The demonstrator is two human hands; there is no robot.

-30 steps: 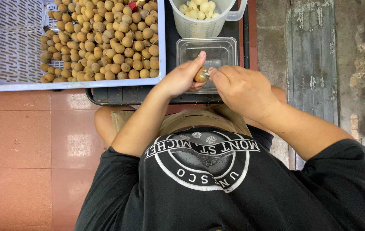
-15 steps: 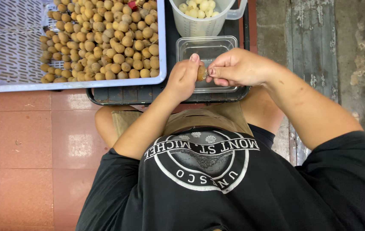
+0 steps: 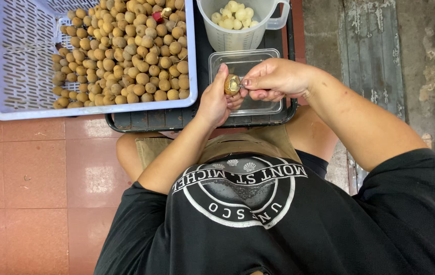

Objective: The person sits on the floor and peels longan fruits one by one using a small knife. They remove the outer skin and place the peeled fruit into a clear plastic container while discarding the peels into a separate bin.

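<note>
Presently, a brown longan (image 3: 232, 84) is pinched upright by left hand (image 3: 216, 100) and right hand (image 3: 273, 79) fingertips above the clear tub (image 3: 245, 61), near the tray's (image 3: 176, 119) front edge.

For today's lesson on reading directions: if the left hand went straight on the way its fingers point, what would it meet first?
Probably the clear plastic tray, just beyond the small brown fruit that the left hand holds; depth is unclear.

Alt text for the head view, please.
Seen from above, the left hand holds a small brown fruit while the right hand works at it over a clear tub. Beyond sit a basket of brown fruit and a jug of peeled white ones.
</note>
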